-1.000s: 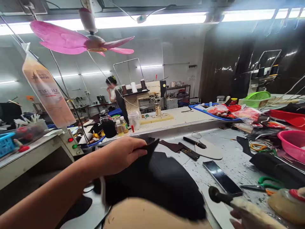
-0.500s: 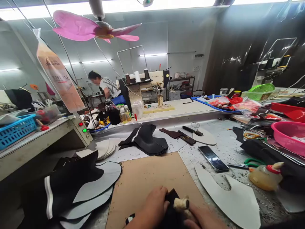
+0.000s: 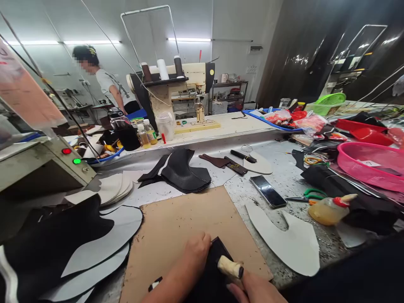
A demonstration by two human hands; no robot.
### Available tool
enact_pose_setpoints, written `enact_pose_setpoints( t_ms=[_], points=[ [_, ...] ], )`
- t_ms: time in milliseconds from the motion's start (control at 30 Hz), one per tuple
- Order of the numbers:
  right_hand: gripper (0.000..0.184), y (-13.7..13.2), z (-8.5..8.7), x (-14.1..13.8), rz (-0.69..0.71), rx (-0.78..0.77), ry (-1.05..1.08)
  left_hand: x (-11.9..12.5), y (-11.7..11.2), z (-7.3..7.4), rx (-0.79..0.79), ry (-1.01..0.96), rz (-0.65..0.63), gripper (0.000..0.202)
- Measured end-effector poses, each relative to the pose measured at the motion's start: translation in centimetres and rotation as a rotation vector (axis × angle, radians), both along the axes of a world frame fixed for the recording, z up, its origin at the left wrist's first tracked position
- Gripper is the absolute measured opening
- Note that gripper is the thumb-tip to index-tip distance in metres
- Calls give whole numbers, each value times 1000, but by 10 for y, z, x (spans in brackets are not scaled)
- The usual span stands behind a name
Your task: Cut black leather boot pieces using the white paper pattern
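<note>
Low in the head view, my left hand [image 3: 197, 251] is closed, its fingers bunched at the left edge of a black piece of material [image 3: 217, 249] on a tan board [image 3: 184, 210]. My right hand [image 3: 260, 288] is curled at the lower right, around a stubby cream-coloured tool [image 3: 229, 267] with a dark end, which lies over the black piece. The tool's exact kind and its grip end are hidden. A small black-and-white item [image 3: 154, 283] shows beside my left forearm. Black curved shoe-upper pieces [image 3: 186, 172] are stacked beyond the board.
Black and grey cut pieces [image 3: 104, 235] overlap at left. On the right lie a phone [image 3: 268, 191], a pale U-shaped piece [image 3: 293, 248], green-handled scissors [image 3: 311, 194], a glue bottle [image 3: 330, 210] and a pink basket [image 3: 372, 164]. A sewing machine [image 3: 176, 88] stands behind; a person [image 3: 113, 86] is at back left.
The view has tilted down and turned slightly right, so the bench shifts up and left. My hands stay at the black piece with the cream tool. The person behind now stands more upright.
</note>
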State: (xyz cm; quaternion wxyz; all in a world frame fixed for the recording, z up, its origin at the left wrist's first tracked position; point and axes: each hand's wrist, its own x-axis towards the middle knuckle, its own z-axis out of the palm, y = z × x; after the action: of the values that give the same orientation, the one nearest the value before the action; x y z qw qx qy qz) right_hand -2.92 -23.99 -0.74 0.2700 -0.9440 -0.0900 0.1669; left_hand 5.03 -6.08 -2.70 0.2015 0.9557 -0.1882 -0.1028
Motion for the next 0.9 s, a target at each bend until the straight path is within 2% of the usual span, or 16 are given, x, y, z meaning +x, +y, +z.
enact_pose_setpoints(
  t_ms=[133, 233, 333, 467, 567, 667, 767, 833, 900],
  points=[
    [23, 1, -3, -4, -6, 21, -30, 19, -1, 3, 4, -49, 77, 36],
    [21, 4, -4, -6, -53, -27, -59, 24, 5, 10, -40, -55, 136, 24],
    [22, 5, -3, -5, -64, -46, -38, 10, 10, 11, -111, 4, 168, 7],
    [26, 1, 1, 0, -16, -13, -31, -16, 12, -7, -233, -54, 229, 6],
    [27, -5, 14, 7, 31, 48, -21, -25, 12, -25, -286, -229, 182, 10],
    [26, -4, 37, 18, 26, 121, -33, -28, 13, -36, -266, -364, 109, 20],
    [30, 5, 53, 33, -31, 163, -202, -28, 13, -35, -218, -407, 67, 28],
    [33, 11, 53, 42, -20, 150, -277, -29, 13, -32, -188, -399, 54, 31],
    [29, 15, 47, 48, 10, 85, -239, -29, 13, -29, -165, -403, 38, 32]
  ],
)
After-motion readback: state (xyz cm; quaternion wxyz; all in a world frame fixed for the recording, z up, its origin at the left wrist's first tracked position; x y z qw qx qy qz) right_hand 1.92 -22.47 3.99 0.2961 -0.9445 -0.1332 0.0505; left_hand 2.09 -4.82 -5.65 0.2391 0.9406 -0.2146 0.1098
